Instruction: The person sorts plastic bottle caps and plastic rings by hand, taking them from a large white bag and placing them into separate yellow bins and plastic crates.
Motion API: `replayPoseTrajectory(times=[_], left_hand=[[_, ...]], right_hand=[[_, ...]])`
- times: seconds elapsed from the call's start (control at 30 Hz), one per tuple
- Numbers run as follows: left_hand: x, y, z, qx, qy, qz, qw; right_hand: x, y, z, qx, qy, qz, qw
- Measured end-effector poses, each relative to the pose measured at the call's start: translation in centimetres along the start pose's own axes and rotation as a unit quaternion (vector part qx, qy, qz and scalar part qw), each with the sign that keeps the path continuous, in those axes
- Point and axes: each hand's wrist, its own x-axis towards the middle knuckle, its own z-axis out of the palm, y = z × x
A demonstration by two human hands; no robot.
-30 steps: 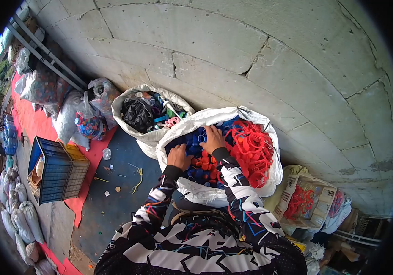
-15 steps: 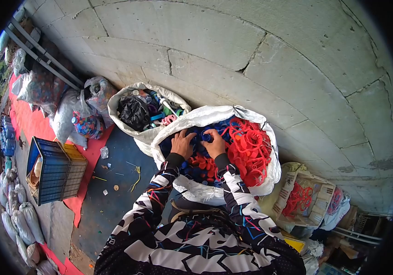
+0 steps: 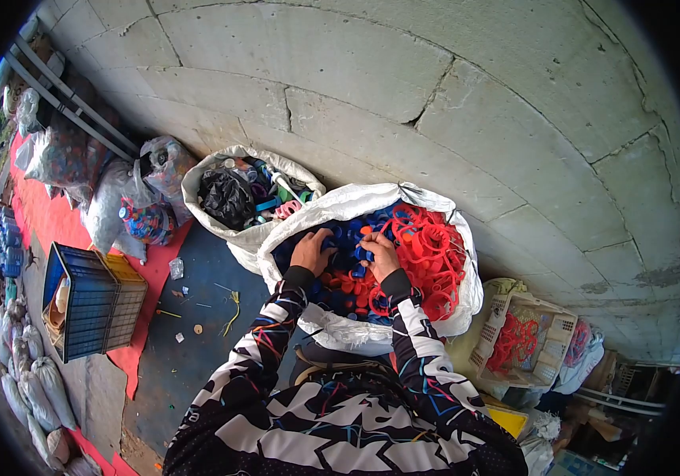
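A large white woven sack (image 3: 471, 305) stands open before me, filled with blue caps (image 3: 345, 230), red caps (image 3: 346, 284) and a heap of red plastic rings (image 3: 435, 258). My left hand (image 3: 310, 252) is in the left side of the sack, its fingers curled among the blue caps; whatever lies under them is hidden. Close beside it, my right hand (image 3: 380, 252) pinches a small blue bottle cap (image 3: 365, 255) between thumb and fingers, just left of the red rings.
Behind on the left stands a smaller white sack (image 3: 189, 194) of mixed plastic. A blue crate (image 3: 86, 305) and filled clear bags (image 3: 102, 210) are further left. To the right is a beige crate (image 3: 546, 361) with red rings. A block wall (image 3: 356, 87) rises behind the sacks.
My right hand has shifted slightly right and down, toward the red rings, with the blue cap. My left hand stays among the blue caps. The view has shifted slightly.
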Motion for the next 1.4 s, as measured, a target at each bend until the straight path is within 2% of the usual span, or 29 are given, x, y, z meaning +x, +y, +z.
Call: replayPoseTrajectory(times=[0.03,0.13,0.23,0.3,0.4,0.43,0.53,0.6,0.67,0.77,0.9,1.03,1.17,1.23,1.4], left_hand=[[0.1,-0.1,-0.1,-0.032,0.032,0.015,0.999],[-0.1,0.3,-1.0,-0.124,0.037,-0.030,0.991],[-0.4,-0.4,-1.0,-0.190,0.019,-0.113,0.975],[-0.5,-0.9,-0.8,-0.363,0.020,-0.176,0.915],[-0.8,-0.3,-1.5,-0.573,0.011,-0.261,0.777],[-0.9,0.5,-2.3,-0.631,0.006,-0.287,0.721],[-1.0,2.6,-4.3,-0.722,-0.059,-0.295,0.624],[-1.2,4.2,-4.4,-0.743,-0.070,-0.298,0.595],[-1.9,5.9,-4.5,-0.755,-0.092,-0.293,0.579],[-3.3,7.4,-3.0,-0.695,-0.151,-0.268,0.649],[-5.5,10.3,-1.5,-0.686,-0.216,-0.258,0.645],[-8.8,13.3,1.4,-0.704,-0.299,-0.279,0.580],[-13.3,17.9,3.5,-0.657,-0.429,-0.285,0.551],[-16.7,20.2,5.1,-0.623,-0.493,-0.278,0.540],[-29.1,25.5,8.4,-0.549,-0.643,-0.230,0.481]], right_hand=[[0.1,0.2,-0.1,-0.023,0.004,-0.002,1.000],[-0.7,-0.2,1.0,-0.026,0.029,-0.008,0.999],[-1.0,-0.1,1.5,0.024,0.030,-0.002,0.999],[-1.1,-0.1,1.8,0.068,0.015,0.005,0.998],[-2.1,-0.1,2.4,0.129,-0.004,0.008,0.992],[-2.5,0.0,2.8,0.151,-0.007,0.005,0.988],[-3.7,-0.1,3.7,0.204,-0.024,-0.006,0.979],[-4.9,-0.2,3.8,0.234,-0.052,-0.013,0.971],[-6.6,-0.3,3.9,0.231,-0.040,-0.038,0.971],[-10.1,-0.2,3.7,0.210,-0.005,-0.075,0.975],[-15.1,0.9,1.8,0.213,0.022,-0.112,0.970],[-21.5,3.2,-2.3,0.302,0.023,-0.147,0.942],[-30.3,6.4,-4.9,0.348,0.090,-0.226,0.906],[-35.2,9.7,-6.3,0.343,0.114,-0.278,0.890],[-48.8,20.8,-8.3,0.398,0.187,-0.385,0.811]])
